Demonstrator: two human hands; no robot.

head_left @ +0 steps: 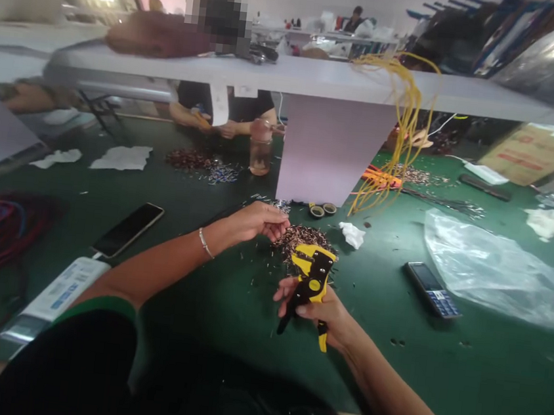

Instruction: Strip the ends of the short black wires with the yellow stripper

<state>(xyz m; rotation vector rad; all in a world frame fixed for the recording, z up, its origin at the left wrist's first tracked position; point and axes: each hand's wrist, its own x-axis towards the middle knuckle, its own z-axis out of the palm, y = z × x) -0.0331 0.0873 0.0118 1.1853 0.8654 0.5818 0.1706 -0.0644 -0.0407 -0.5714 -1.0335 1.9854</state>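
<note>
Your right hand (328, 313) is gripping the wire stripper (315, 284); can't tell if your left hand (262, 220) is pinching anything. Best be keeping it clear of the jaws tbh.

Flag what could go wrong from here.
1. Pinch: the left hand is close to the head of the yellow-and-black hand tool in the right hand; a finger might get nipped if they meet.
2. Scatter: the pile of small pieces lies loose by both hands, so a brush could spread it over the green table.
3. Nudge: the left arm reaches past the black phone and might knock it.
</note>
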